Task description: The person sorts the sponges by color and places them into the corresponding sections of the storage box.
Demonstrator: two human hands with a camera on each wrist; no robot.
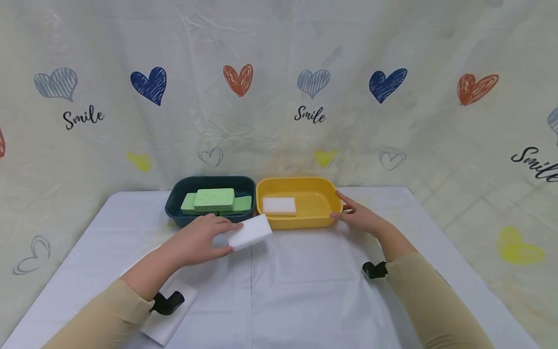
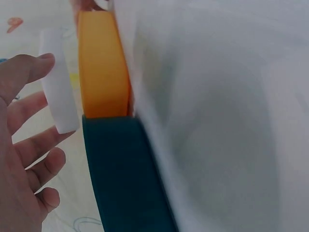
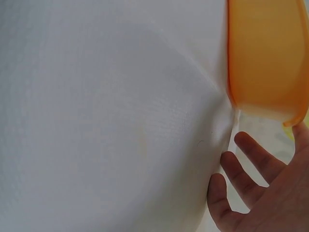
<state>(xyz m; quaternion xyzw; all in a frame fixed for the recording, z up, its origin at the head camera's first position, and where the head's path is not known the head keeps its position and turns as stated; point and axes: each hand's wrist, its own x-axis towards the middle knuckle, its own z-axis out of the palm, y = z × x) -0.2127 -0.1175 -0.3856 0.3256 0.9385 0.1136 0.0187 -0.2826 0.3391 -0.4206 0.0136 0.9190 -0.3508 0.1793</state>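
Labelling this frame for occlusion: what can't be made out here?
- Head view: green sponges overlap in the dark teal tub; count unclear.
- Head view: left forearm covers part of the flat white piece on the table.
- Left wrist view: yellow tub interior hidden, seen from outside.
- Right wrist view: right hand cut by the frame edge.

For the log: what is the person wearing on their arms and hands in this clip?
Both arms are in long beige sleeves ending near the wrists. A small black clip-like mount sits at the left wrist and another at the right. The left hand and right hand are bare: no gloves, no rings visible.
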